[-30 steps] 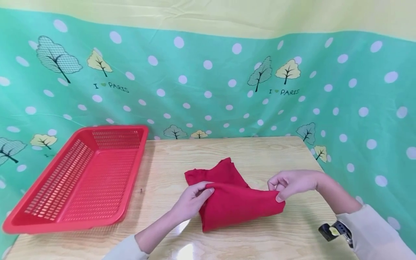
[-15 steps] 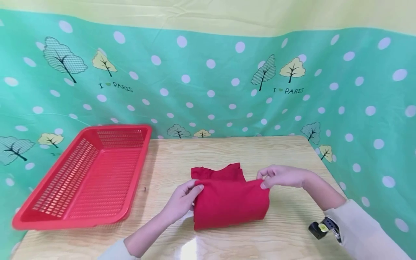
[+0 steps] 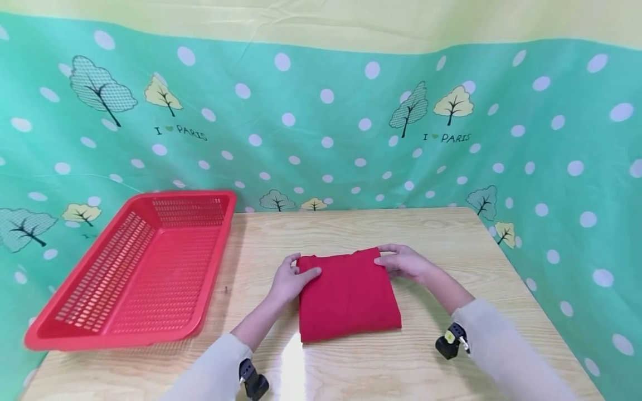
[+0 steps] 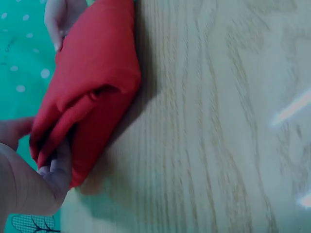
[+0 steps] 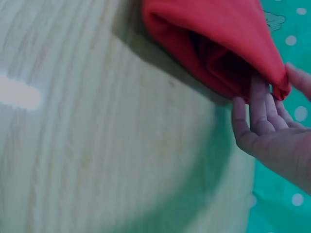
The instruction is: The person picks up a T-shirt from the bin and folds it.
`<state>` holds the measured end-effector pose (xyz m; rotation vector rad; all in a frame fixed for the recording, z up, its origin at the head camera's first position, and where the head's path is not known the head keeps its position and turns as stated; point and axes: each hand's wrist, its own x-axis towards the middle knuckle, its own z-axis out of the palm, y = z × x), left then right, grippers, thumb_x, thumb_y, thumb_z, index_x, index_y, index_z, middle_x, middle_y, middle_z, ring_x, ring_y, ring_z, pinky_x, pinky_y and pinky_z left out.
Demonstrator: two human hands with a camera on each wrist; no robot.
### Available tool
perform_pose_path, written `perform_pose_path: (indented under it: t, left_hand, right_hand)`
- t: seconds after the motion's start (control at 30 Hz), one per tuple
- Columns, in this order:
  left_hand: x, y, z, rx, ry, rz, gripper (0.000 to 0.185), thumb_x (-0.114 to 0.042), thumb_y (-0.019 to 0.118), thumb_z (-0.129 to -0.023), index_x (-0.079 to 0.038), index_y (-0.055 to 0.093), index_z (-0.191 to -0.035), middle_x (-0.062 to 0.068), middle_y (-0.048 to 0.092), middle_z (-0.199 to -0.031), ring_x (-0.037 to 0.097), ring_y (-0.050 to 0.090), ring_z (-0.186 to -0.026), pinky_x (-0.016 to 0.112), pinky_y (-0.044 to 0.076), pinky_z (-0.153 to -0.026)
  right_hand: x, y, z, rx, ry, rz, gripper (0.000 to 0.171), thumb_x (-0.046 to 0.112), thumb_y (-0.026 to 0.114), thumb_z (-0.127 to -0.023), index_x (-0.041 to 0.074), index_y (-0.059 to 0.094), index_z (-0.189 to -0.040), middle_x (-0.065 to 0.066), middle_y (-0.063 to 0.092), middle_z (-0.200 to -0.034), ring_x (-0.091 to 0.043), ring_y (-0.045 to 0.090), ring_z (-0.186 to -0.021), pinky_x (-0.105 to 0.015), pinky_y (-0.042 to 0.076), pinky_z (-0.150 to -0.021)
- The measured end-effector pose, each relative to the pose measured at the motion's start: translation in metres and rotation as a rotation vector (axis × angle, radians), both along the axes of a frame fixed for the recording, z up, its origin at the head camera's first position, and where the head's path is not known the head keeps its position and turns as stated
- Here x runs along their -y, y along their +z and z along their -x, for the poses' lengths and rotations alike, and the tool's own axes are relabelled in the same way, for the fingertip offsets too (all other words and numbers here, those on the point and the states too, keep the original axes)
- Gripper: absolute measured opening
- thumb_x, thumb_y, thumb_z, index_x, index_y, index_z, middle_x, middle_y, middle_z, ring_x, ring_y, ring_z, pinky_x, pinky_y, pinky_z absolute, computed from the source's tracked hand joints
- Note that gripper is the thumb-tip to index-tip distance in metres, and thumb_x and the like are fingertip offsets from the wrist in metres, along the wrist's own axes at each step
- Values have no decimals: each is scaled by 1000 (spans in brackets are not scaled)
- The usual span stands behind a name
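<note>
We hold the folded red cloth point(image 3: 348, 296) at centre frame on the table point(image 3: 451, 234), our left hand point(image 3: 290, 278) and right hand point(image 3: 403, 262) pinching its far corners. If we let go unevenly, the stacked layers could slip and the fold spring open.

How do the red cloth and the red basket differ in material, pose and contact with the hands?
The red cloth is soft fabric folded into a flat rectangle; the red basket is rigid perforated plastic with raised walls. The cloth lies mid-table with the left hand and right hand pinching its far corners; the basket sits untouched at the left. Both are red and rest on the wooden table.
</note>
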<state>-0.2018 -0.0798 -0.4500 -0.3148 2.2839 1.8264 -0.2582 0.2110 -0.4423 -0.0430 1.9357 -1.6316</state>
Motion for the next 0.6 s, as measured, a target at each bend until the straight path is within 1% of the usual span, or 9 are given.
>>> perform_pose_path:
  t: [0.07, 0.13, 0.2, 0.23, 0.33, 0.43, 0.47, 0.53, 0.6]
  left_hand:
    - [1, -5, 2, -24, -32, 55, 73, -19, 70, -84, -4, 30, -143, 16, 62, -111, 21, 65, -92, 34, 54, -80]
    - [1, -8, 3, -60, -48, 137, 72, -14, 70, -83, -3, 31, -142, 16, 60, -112, 23, 62, -97, 36, 53, -84]
    - [2, -11, 3, -86, -50, 248, 71, -16, 71, -82, -1, 34, -141, 16, 56, -114, 26, 59, -102, 38, 52, -87]
    - [3, -12, 3, -85, -45, 291, 71, -18, 71, -82, 0, 35, -140, 17, 54, -117, 28, 58, -104, 39, 51, -89]
    - [4, -12, 3, -80, -32, 373, 72, -21, 72, -82, 4, 35, -139, 20, 49, -126, 33, 54, -113, 43, 48, -94]
    - [2, -10, 7, -67, -20, 363, 69, -19, 70, -83, 3, 36, -139, 21, 49, -131, 35, 52, -117, 44, 46, -96]
    - [1, -11, 9, -74, -20, 355, 68, -18, 70, -84, 3, 36, -139, 21, 50, -131, 35, 52, -117, 44, 46, -96]
    - [-1, -11, 15, -78, -9, 330, 65, -16, 68, -85, 0, 38, -139, 20, 52, -130, 34, 53, -116, 43, 47, -95]
    - [-3, -13, 22, -79, 18, 302, 62, -15, 68, -85, -3, 40, -139, 17, 53, -129, 32, 52, -116, 42, 47, -95]
  right_hand:
    - [3, -7, 1, -11, -24, -1, 62, 12, 58, -90, -6, 27, -140, 5, 68, -83, -10, 65, -73, -28, 51, -74]
    - [6, -13, 2, -54, -38, -43, 61, 12, 58, -89, -7, 29, -139, 6, 66, -80, -8, 62, -69, -26, 49, -70]
    - [10, -16, 1, -91, -56, -100, 59, 13, 60, -88, -7, 33, -136, 6, 63, -76, -9, 58, -65, -25, 47, -67]
    - [12, -17, 1, -108, -56, -129, 59, 14, 61, -88, -6, 34, -136, 6, 61, -74, -9, 56, -63, -25, 46, -65]
    - [15, -17, -1, -120, -78, -226, 57, 18, 63, -87, -3, 40, -134, 5, 54, -62, -9, 50, -53, -24, 42, -54]
    - [17, -17, -2, -103, -93, -276, 54, 21, 63, -87, -2, 44, -133, 4, 47, -53, -9, 44, -45, -22, 34, -45]
    - [17, -18, -1, -98, -100, -287, 53, 21, 63, -87, -1, 46, -132, 3, 45, -52, -9, 42, -43, -21, 32, -43]
    - [17, -20, 1, -90, -122, -284, 52, 22, 62, -88, -2, 47, -132, 3, 45, -52, -8, 42, -43, -21, 31, -42]
    - [17, -23, 5, -87, -152, -276, 52, 23, 61, -89, -2, 46, -132, 4, 46, -54, -8, 42, -45, -21, 32, -43]
